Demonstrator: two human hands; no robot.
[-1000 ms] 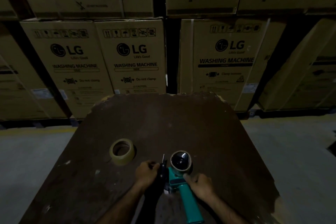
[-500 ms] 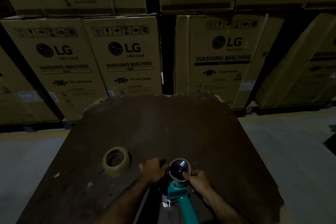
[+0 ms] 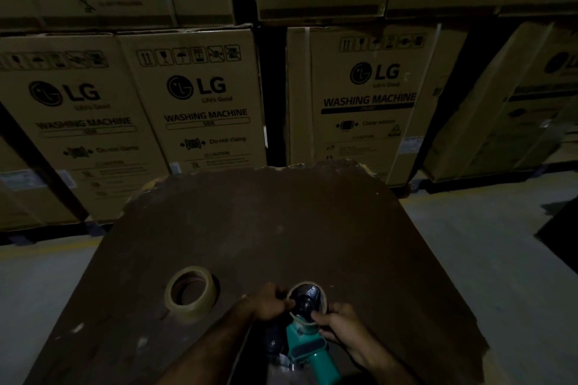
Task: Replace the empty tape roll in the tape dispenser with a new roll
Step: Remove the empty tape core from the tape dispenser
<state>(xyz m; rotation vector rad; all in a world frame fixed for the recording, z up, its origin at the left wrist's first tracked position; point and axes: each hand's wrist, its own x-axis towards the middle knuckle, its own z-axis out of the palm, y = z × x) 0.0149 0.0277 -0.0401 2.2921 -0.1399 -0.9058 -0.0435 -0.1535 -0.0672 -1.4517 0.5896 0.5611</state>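
A teal tape dispenser (image 3: 308,350) lies on the dark brown table (image 3: 281,228) near its front edge, handle pointing toward me. The thin empty tape roll (image 3: 323,298) sits on the dispenser's black hub. My left hand (image 3: 266,303) grips the left side of that roll. My right hand (image 3: 341,322) pinches its lower right side with thumb and fingers. A full roll of tan tape (image 3: 191,292) lies flat on the table to the left, apart from both hands.
Stacked cardboard washing machine boxes (image 3: 200,97) stand behind the table. Grey concrete floor (image 3: 484,244) runs along both sides. The table's far edge (image 3: 312,166) is chipped and ragged. A dark object (image 3: 560,228) shows at the right edge.
My left hand moved from the dispenser's cutter end up to the empty roll. My right hand moved from the handle up to the roll's right side. The view came closer.
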